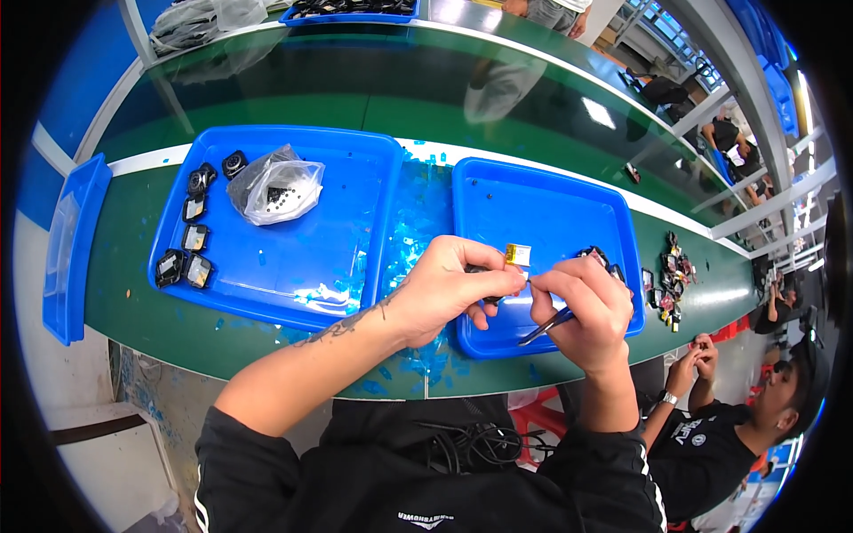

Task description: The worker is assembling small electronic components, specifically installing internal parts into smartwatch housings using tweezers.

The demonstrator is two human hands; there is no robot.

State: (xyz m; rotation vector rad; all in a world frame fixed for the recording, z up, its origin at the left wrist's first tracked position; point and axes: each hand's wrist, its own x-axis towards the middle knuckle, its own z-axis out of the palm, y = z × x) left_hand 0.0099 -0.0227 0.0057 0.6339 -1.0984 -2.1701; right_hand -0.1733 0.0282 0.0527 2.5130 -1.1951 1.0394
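Note:
My left hand (449, 289) holds a small dark part with a yellow flat cell (518, 255) sticking up from it, over the right blue tray (551, 204). My right hand (582, 306) is closed around dark tweezers (545, 327) and its fingertips pinch at the same part beside the left thumb. Both hands meet above the tray's front half. The dark part itself is mostly hidden by my fingers.
A left blue tray (355, 169) holds several small black square parts (191, 240) along its left side and a clear plastic bag (275, 185) of tiny pieces. More small parts (671, 275) lie right of the right tray. Another person (746, 426) sits at lower right. Blue film scraps (413, 213) litter the green bench.

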